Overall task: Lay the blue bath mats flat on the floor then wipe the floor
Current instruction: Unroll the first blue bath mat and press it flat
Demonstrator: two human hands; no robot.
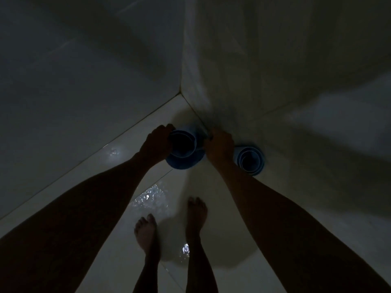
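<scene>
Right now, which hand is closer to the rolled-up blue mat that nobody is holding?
The right hand. It sits just beside the free rolled mat, which stands upright by the wall. The left hand is farther off, gripping the other rolled mat.

right hand (219,144) grip hidden | second rolled mat (250,160) part-covered | scene dark

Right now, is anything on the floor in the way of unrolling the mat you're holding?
Mainly your own bare feet on the tiles just behind the held mat. The second rolled mat stands beside it, under the right hand. The left hand grips the roll. Wet patches glint nearby.
</scene>
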